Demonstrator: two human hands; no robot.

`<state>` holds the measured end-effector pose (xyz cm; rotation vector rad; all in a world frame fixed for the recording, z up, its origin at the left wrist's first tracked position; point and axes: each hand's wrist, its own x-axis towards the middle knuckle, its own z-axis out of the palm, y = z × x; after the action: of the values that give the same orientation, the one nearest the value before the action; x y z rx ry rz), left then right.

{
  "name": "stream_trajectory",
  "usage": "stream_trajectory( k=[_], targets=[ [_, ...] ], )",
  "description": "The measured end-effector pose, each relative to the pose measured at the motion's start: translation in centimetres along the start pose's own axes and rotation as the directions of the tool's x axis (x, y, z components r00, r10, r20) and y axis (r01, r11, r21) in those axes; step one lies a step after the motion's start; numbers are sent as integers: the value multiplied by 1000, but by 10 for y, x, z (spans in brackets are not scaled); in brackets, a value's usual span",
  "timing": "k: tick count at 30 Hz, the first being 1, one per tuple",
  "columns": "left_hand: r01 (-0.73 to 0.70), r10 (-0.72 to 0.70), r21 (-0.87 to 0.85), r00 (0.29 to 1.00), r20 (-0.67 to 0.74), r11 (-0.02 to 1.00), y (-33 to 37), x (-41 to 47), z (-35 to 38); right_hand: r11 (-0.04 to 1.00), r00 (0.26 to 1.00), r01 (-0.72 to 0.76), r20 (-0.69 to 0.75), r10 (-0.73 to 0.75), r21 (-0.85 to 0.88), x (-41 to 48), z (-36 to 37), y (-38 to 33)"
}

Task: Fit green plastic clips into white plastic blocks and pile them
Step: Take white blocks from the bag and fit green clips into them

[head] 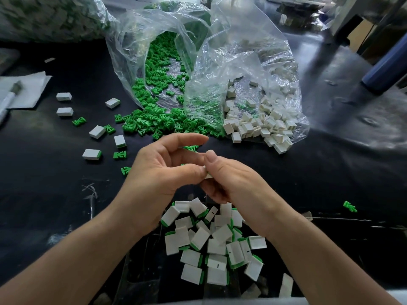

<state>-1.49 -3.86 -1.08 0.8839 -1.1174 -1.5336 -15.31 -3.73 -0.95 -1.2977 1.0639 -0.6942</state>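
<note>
On black table (55, 172), 2 clear bags spill parts: clips (154, 122) left, blocks (259, 128) right. Done pile (211, 245) sits close, under the wrists. L hand (167, 170) & R hand (233, 186) meet above it, fingers curled, both pinching one block (208, 175), mostly hidden. Prob light, hard, a bit slick, so hold the flat sides w/ open end free.
</note>
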Motion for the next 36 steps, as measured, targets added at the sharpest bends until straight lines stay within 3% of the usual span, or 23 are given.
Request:
stream_trajectory(
  k=[10, 23, 31, 34, 36],
  targets=[
    [-16, 16, -14, 999, -39, 1000, -4, 0, 2, 968, 990, 40, -119, -72, -249, 2, 8, 6],
    [56, -56, 2, 997, -53, 998, -4, 2, -4, 980, 990, 40, -124, -65, -196, 3, 0, 5],
    [87, -87, -4, 988, -126, 996, -3, 3, -1, 971, 941, -5, -330, -76, -240, 12, -20, 7],
    [78, -73, 85, 995, -66, 993, 0, 0, -1, 934, 921, -7, -367, -133, -358, 16, -24, 13],
    [82, -94, 175, 994, 57, 981, 2, -5, 2, 906, 907, -7, -385, -172, -422, 19, -27, 15]
  ],
)
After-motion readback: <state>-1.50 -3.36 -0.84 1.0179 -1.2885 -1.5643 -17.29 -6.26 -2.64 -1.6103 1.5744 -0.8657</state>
